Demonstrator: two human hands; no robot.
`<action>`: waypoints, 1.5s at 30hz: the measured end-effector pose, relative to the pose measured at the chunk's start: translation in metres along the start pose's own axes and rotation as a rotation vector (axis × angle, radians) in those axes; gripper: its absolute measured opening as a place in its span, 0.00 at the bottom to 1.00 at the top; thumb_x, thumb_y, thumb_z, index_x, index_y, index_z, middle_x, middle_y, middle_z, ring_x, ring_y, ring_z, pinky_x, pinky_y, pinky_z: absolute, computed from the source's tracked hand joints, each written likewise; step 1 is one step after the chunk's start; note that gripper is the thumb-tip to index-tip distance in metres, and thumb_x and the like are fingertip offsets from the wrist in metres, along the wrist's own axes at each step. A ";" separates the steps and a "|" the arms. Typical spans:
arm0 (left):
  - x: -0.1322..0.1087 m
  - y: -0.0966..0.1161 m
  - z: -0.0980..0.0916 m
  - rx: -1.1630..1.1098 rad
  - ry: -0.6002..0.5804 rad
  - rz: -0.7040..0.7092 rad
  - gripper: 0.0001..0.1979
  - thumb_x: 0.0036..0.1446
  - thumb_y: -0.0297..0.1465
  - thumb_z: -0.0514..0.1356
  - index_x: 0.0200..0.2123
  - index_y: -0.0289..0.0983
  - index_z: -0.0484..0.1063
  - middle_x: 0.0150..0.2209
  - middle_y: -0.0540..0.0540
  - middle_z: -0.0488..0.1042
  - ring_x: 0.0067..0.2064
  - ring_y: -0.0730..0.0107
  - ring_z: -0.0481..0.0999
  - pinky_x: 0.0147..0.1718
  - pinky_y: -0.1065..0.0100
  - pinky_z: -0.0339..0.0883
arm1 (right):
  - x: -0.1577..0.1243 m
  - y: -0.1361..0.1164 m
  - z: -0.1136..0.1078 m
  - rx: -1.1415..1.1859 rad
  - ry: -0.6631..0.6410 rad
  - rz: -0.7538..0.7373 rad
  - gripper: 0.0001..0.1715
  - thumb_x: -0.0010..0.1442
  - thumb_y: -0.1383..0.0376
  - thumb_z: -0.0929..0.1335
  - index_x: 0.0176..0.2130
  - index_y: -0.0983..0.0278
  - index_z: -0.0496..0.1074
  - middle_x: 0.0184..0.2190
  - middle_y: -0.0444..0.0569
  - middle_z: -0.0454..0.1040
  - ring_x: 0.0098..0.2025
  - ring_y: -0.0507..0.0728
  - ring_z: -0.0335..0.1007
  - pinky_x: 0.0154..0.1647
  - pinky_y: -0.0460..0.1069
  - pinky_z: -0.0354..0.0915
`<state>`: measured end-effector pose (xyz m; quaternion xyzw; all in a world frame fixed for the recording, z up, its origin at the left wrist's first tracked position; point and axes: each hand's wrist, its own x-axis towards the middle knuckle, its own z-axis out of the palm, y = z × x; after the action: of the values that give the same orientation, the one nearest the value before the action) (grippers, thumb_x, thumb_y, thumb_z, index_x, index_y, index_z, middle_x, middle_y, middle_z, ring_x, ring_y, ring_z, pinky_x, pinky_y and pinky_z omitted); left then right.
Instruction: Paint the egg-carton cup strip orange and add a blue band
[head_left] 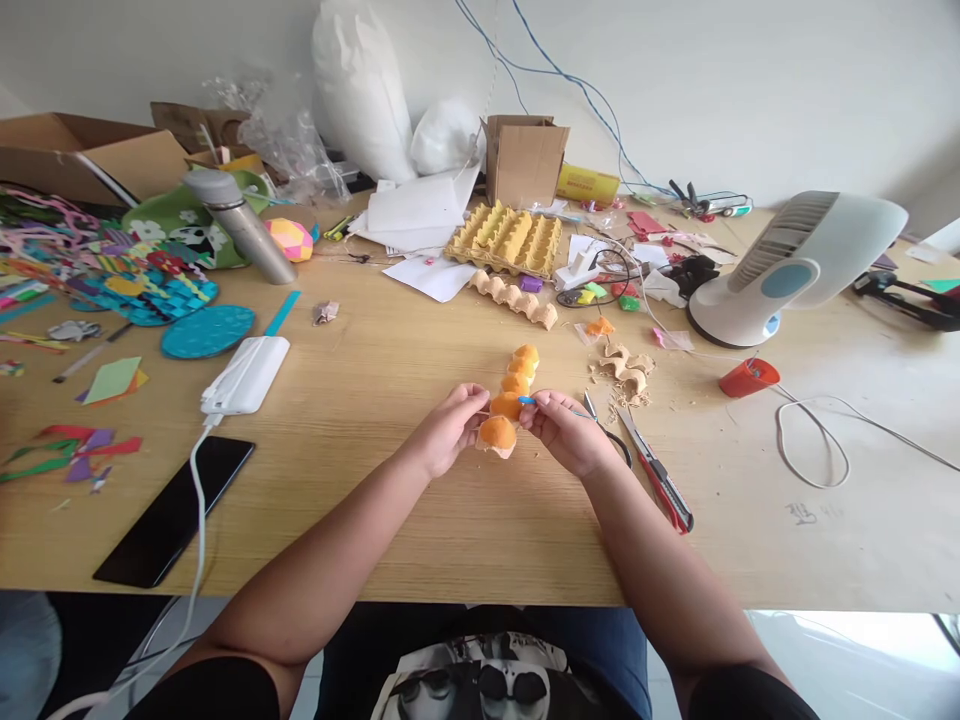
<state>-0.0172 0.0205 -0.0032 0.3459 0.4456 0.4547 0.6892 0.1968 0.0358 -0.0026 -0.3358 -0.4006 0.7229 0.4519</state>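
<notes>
A strip of egg carton (516, 385) with several bumps covered in orange, clay-like material lies lengthwise in front of me. Its nearest bump (497, 433) has bare carton showing at the lower rim. My left hand (456, 420) pinches the strip's left edge near the second bump. In my right hand (564, 428) is a thin blue tool (528, 400), its tip against the orange surface; its exact kind is unclear. Just right of that hand lie black-handled scissors (619, 445) and a red utility knife (664, 480).
Torn carton scraps (628, 370) and a red cup (748, 377) are at right, with a white fan (787, 265) behind. A yellow egg tray (506, 240) and another carton strip (514, 298) lie ahead. A power bank (247, 375) and a phone (176, 512) are left.
</notes>
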 end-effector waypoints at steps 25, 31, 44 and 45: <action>-0.009 -0.006 0.016 -0.222 -0.200 0.122 0.35 0.49 0.29 0.79 0.55 0.50 0.66 0.55 0.52 0.77 0.50 0.71 0.82 0.54 0.64 0.75 | -0.028 -0.016 0.028 -0.911 0.055 -0.670 0.16 0.72 0.51 0.70 0.36 0.58 0.78 0.30 0.48 0.78 0.33 0.59 0.73 0.41 0.56 0.69; -0.009 -0.006 0.015 -0.274 -0.182 0.082 0.36 0.48 0.24 0.76 0.56 0.51 0.66 0.55 0.53 0.76 0.47 0.75 0.80 0.48 0.70 0.74 | -0.025 -0.010 0.022 -1.164 0.053 -0.897 0.06 0.72 0.62 0.70 0.41 0.58 0.78 0.30 0.47 0.79 0.34 0.59 0.75 0.42 0.57 0.66; -0.010 -0.006 0.012 -0.220 -0.190 0.132 0.36 0.51 0.31 0.77 0.59 0.51 0.67 0.59 0.48 0.75 0.55 0.67 0.80 0.53 0.63 0.76 | -0.026 -0.011 0.024 -1.324 0.085 -0.998 0.02 0.71 0.65 0.72 0.45 0.57 0.77 0.33 0.47 0.81 0.36 0.59 0.76 0.43 0.57 0.64; -0.010 -0.006 0.012 -0.223 -0.190 0.130 0.36 0.51 0.31 0.77 0.59 0.51 0.67 0.59 0.48 0.76 0.55 0.67 0.80 0.53 0.64 0.76 | -0.026 -0.011 0.024 -1.326 0.083 -1.016 0.03 0.70 0.65 0.72 0.45 0.58 0.77 0.33 0.48 0.81 0.36 0.59 0.76 0.43 0.57 0.64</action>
<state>-0.0060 0.0081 -0.0013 0.3367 0.3016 0.5104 0.7315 0.1904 0.0078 0.0216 -0.3369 -0.8285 0.0328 0.4461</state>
